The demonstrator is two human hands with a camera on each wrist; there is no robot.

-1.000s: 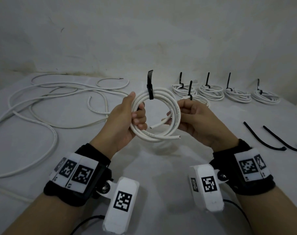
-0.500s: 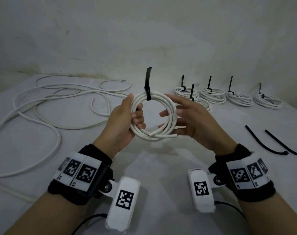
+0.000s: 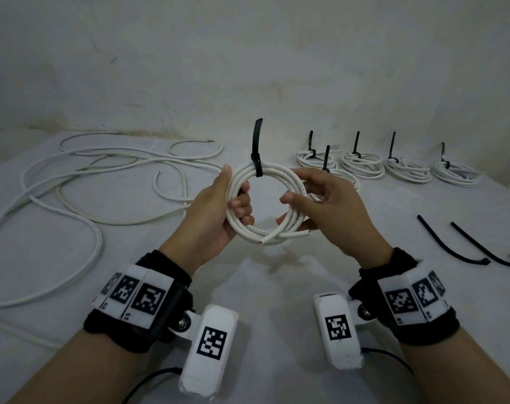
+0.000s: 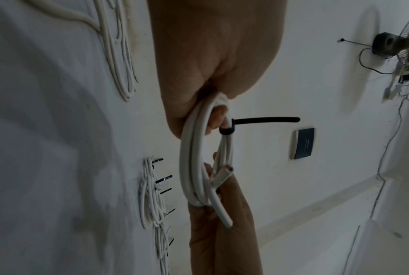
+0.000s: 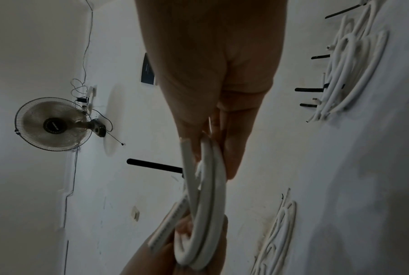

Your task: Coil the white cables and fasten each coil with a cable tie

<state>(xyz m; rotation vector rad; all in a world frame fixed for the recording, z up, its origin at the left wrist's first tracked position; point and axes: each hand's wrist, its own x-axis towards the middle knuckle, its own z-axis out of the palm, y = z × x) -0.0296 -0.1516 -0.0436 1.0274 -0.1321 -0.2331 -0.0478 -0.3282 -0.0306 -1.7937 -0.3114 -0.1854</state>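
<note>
I hold a white cable coil (image 3: 277, 173) upright above the table between both hands. A black cable tie (image 3: 258, 158) is cinched round its top, with the tail sticking straight up. My left hand (image 3: 236, 205) grips the coil's left side, fingers curled through the ring. My right hand (image 3: 306, 199) holds the right side, thumb lying across the front of the strands and fingers behind. Two cut cable ends (image 3: 283, 236) poke out at the bottom. The left wrist view shows the coil (image 4: 191, 167) edge-on with the tie's tail (image 4: 264, 120). In the right wrist view the coil (image 5: 212, 186) is also edge-on.
Several tied coils (image 3: 361, 167) with upright black tie tails line the back right of the white table (image 3: 73, 258). Loose white cable (image 3: 102, 176) sprawls over the left half. Two spare black cable ties (image 3: 452, 243) lie at the right. A wall closes off the back.
My right hand has loosened from a full grip on the coil's right side to a lighter hold with the fingers spread. The coil has stayed between both hands.
</note>
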